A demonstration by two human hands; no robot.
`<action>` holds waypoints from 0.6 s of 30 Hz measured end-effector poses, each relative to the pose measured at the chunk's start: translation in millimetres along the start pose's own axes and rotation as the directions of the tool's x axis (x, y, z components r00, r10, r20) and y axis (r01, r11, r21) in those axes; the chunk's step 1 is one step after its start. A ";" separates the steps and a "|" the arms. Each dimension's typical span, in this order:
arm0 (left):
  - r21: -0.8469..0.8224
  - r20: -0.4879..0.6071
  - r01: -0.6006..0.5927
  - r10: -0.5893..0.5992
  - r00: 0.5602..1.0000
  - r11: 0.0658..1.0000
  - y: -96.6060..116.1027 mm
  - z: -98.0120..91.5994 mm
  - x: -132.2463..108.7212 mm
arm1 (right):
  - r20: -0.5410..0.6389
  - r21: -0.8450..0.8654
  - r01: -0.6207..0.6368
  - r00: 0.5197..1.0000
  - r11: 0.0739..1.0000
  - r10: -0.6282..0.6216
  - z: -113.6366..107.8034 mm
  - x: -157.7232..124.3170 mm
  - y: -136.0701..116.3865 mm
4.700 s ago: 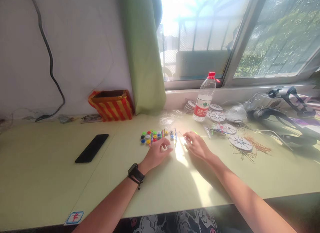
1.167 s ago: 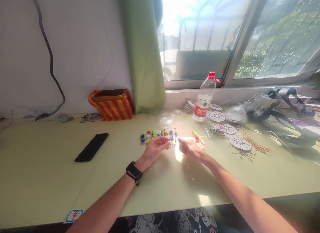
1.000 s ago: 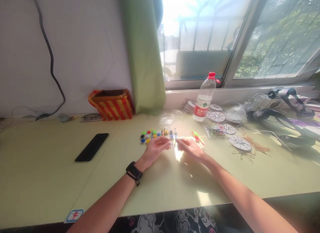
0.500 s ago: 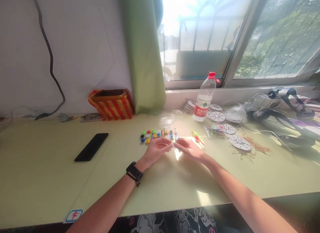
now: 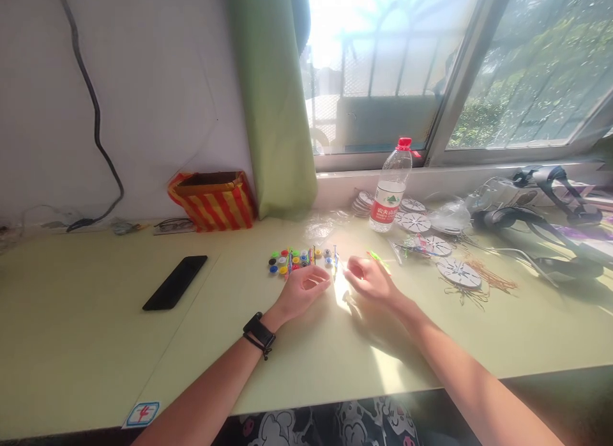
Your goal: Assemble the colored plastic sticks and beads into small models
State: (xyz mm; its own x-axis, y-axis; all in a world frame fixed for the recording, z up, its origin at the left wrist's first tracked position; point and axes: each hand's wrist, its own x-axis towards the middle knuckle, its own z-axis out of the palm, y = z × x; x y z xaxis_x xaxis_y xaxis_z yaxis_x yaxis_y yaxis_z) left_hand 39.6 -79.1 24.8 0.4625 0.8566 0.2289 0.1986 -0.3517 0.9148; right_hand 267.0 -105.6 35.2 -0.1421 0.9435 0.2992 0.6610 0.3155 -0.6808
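My left hand, with a black band on its wrist, is curled with thumb and fingertips together just in front of a cluster of small colourful round pieces. Anything in its pinch is too small to make out. To its right, a short gap away, my right hand is closed, thumb against the bent forefinger; what it grips is hidden. A thin blue upright piece stands behind the gap between the hands. Green sticks lie partly hidden behind my right hand.
A water bottle with a red cap stands by the window. White patterned discs and brown strings lie to the right, near black straps. A black phone and a red-and-yellow striped box are on the left.
My hands, nearly touching before at the fingertips, have moved apart. My right hand has shifted right and its fingers have curled in more, now covering the red part of the sticks.
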 end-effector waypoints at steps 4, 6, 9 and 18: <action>0.087 -0.033 -0.009 0.012 0.999 0.996 1.1 -1.3 -0.2 | -0.208 -0.245 -0.043 0.978 0.969 -0.009 -9.8 1.2 12.8; 0.103 -0.032 -0.008 0.011 0.999 0.995 2.4 -0.8 -0.4 | -0.214 -0.334 -0.081 0.977 0.939 0.008 -12.6 1.6 17.9; 0.102 -0.025 -0.006 0.008 1.000 0.995 3.1 1.2 -0.6 | -0.053 -0.532 -0.073 0.997 0.844 0.053 -11.5 1.6 21.6; 0.165 -0.013 -0.036 0.039 0.999 0.986 -0.3 4.7 -0.8 | 0.091 -0.669 0.025 0.995 0.743 0.048 -3.4 -2.7 16.3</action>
State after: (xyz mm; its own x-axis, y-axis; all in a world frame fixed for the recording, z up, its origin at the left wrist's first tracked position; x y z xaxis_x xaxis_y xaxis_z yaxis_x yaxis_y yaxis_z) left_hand 43.2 -81.4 22.9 0.4584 0.8471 0.2690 0.3214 -0.4402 0.8384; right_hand 280.7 -103.3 25.5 -0.1766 0.9628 0.2046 0.9804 0.1906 -0.0504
